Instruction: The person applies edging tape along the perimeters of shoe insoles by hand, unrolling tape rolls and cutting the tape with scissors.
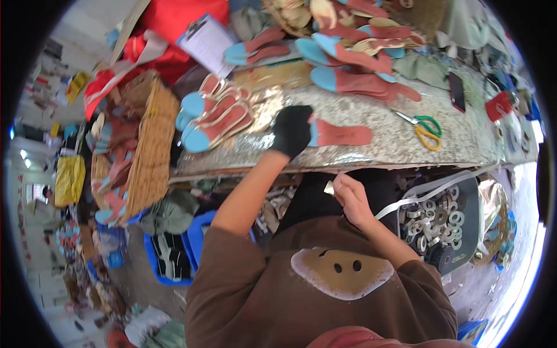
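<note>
My left hand (292, 131), in a black glove, is at the table's near side with its fingers curled against the blue end of a red-and-blue insole (343, 135). That insole lies flat, and the glove covers its left tip. Below the table edge my right hand (351, 197) is bare and pinches a small pale piece (329, 187), too small to name surely. To the left of the glove several insoles with pale rims (229, 123) lie overlapped. Scissors (426, 130) with green and yellow handles rest on the right.
A wicker basket (152, 153) of insoles stands at the left. More insoles (354, 81) are piled at the back, near a clipboard (207, 45). A phone (457, 91) lies right. A grey bin (471, 232) with several tape rolls and a white strap (415, 198) is beside my right arm.
</note>
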The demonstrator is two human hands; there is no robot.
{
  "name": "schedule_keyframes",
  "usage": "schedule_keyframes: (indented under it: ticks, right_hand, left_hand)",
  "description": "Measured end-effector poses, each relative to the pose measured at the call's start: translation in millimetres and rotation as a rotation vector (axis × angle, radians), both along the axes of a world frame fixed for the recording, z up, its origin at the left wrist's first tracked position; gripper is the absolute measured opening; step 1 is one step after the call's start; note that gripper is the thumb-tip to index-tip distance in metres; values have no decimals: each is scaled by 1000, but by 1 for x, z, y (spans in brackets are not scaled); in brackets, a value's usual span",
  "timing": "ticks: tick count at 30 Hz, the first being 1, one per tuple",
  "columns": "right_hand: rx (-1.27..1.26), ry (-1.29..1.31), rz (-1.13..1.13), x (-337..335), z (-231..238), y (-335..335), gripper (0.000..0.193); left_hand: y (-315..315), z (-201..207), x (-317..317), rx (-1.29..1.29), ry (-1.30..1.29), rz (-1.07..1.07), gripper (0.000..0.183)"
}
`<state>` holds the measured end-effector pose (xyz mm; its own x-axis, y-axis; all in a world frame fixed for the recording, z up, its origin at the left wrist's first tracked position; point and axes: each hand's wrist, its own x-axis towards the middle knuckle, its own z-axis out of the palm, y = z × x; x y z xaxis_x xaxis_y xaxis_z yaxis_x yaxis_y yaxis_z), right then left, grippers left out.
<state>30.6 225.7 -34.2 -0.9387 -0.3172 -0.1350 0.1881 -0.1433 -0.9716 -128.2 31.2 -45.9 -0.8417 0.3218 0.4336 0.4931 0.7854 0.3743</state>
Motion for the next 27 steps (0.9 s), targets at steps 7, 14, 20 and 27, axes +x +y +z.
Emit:
schedule_keyframes:
  ticks: [7,14,20,27]
  right_hand:
    - [133,131,82,-57,60,11,18]
    - [342,478,99,-161,38,17,19]
    - [452,399,297,-170,41,11,20]
    - [511,465,248,-175,36,9,21]
  left_hand:
    - [7,26,48,228,218,-101,12]
    - [12,4,48,422,-39,-19,41]
    - [10,11,43,431,-75,-8,54]
    - [11,5,36,431,-82,-17,55]
